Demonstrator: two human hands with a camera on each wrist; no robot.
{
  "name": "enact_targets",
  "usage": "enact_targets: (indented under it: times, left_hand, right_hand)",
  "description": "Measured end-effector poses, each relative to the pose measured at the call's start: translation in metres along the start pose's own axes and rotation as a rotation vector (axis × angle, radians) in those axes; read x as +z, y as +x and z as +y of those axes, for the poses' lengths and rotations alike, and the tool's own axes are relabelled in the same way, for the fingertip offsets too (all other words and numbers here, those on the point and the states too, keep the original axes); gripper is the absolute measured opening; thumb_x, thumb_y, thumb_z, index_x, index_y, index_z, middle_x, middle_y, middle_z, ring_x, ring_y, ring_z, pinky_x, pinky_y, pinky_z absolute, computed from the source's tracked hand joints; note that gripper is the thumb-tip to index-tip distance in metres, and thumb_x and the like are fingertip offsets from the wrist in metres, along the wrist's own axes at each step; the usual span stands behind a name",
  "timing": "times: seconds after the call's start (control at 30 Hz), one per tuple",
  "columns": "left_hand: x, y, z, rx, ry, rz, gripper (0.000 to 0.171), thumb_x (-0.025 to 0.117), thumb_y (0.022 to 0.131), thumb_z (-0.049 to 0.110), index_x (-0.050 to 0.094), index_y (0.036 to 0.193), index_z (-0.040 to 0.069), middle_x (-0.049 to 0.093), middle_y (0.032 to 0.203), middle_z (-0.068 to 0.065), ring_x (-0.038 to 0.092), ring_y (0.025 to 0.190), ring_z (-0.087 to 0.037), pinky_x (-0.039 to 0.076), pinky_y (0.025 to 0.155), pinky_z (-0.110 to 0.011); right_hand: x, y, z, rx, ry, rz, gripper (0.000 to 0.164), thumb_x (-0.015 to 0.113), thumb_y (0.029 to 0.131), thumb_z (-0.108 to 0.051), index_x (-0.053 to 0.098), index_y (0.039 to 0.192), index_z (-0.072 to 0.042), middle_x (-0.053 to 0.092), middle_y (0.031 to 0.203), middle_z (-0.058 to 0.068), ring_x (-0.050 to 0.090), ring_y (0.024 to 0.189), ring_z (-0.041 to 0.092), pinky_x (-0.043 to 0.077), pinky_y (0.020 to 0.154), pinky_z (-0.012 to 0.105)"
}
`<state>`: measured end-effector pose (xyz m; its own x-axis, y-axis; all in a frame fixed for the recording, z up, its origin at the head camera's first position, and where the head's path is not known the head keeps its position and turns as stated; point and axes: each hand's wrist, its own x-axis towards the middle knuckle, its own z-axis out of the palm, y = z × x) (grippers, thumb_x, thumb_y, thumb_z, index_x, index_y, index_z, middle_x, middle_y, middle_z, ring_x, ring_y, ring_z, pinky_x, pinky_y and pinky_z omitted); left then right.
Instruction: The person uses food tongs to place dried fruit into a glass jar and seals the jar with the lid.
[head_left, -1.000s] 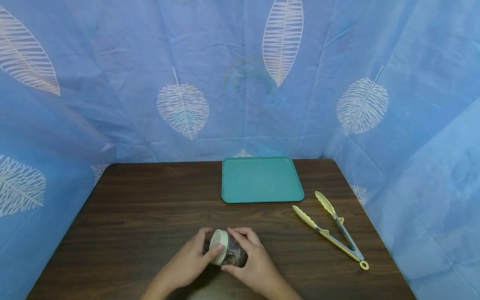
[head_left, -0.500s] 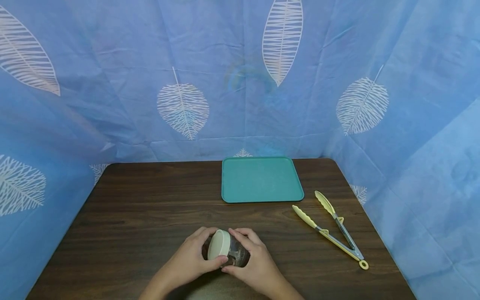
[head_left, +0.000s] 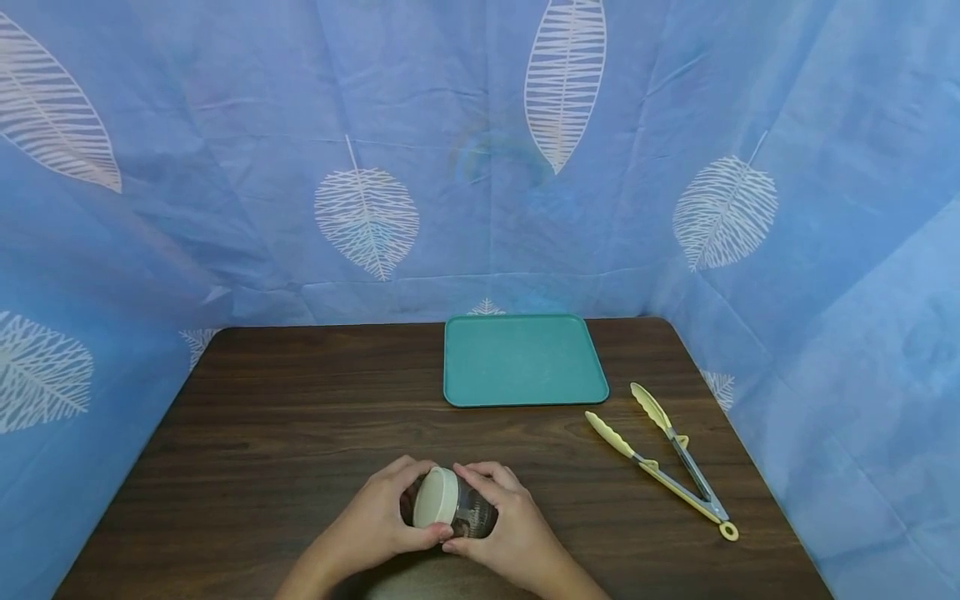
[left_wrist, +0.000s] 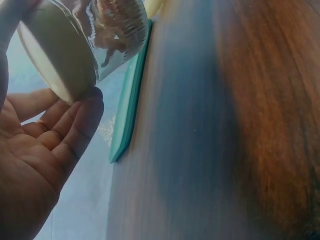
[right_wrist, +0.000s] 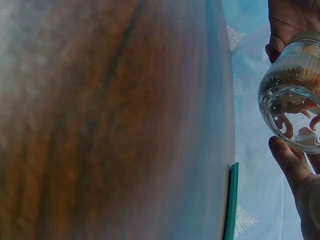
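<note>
Both hands hold a clear ribbed glass jar (head_left: 474, 512) with a cream lid (head_left: 437, 497), tilted on its side above the near part of the table. My left hand (head_left: 378, 518) grips the lid, thumb at its lower edge and fingers at the far side. Around the glass body curls my right hand (head_left: 517, 525), its thumb underneath and fingers over the top. In the left wrist view the lid (left_wrist: 60, 55) sits on the jar's mouth against the left fingertips. From the right wrist, the jar's round base (right_wrist: 295, 117) faces the camera.
A teal tray (head_left: 525, 360) lies at the back of the dark wooden table (head_left: 300, 400). To the right, yellow-tipped tongs (head_left: 675, 467) lie spread apart. Blue cloth (head_left: 450, 208) with white leaf prints hangs around the table's back and sides.
My left hand has turned on the lid, its thumb sliding down to the lower edge, so more of the lid's top shows. My right hand keeps its grip on the jar; tray and tongs stay put.
</note>
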<state>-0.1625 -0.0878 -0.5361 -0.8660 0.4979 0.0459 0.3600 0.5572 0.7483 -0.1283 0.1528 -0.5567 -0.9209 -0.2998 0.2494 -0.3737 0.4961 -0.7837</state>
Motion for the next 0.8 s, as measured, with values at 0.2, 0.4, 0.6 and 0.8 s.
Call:
enact_targets:
  times: [0.2, 0.4, 0.6, 0.8]
  left_hand:
    - [0.002, 0.000, 0.003, -0.046, -0.020, -0.029, 0.078, 0.086, 0.090, 0.058, 0.061, 0.145, 0.009, 0.061, 0.119, 0.001, 0.057, 0.091, -0.004, 0.052, 0.073, -0.023]
    - [0.004, 0.000, -0.003, -0.032, -0.105, -0.036, 0.090, 0.091, 0.085, 0.055, 0.049, 0.159, 0.025, 0.058, 0.138, 0.002, 0.061, 0.116, -0.012, 0.055, 0.093, -0.034]
    - [0.005, 0.006, -0.017, 0.045, -0.303, -0.045, 0.086, 0.093, 0.088, 0.035, 0.048, 0.160, 0.029, 0.056, 0.149, 0.001, 0.057, 0.127, -0.014, 0.054, 0.103, -0.033]
    - [0.007, 0.014, -0.022, 0.056, -0.390, -0.052, 0.080, 0.094, 0.088, 0.026, 0.051, 0.156, 0.024, 0.061, 0.149, -0.005, 0.061, 0.128, -0.015, 0.053, 0.106, -0.032]
  right_hand:
    - [0.001, 0.001, 0.004, 0.065, 0.054, -0.036, 0.083, 0.097, 0.082, -0.042, 0.059, 0.155, -0.034, 0.058, 0.144, -0.010, 0.062, 0.127, 0.018, 0.055, 0.104, 0.033]
    - [-0.004, 0.004, 0.006, 0.177, 0.170, -0.037, 0.082, 0.095, 0.084, -0.042, 0.057, 0.156, -0.033, 0.058, 0.148, -0.014, 0.061, 0.134, 0.018, 0.050, 0.113, 0.041]
    - [-0.012, 0.005, 0.009, 0.150, 0.340, -0.040, 0.084, 0.092, 0.088, -0.027, 0.051, 0.161, -0.025, 0.054, 0.157, -0.001, 0.056, 0.144, 0.018, 0.050, 0.119, 0.031]
    - [-0.016, 0.008, 0.012, 0.142, 0.383, -0.092, 0.089, 0.093, 0.089, -0.025, 0.045, 0.163, -0.018, 0.050, 0.163, 0.005, 0.052, 0.151, 0.022, 0.046, 0.123, 0.036]
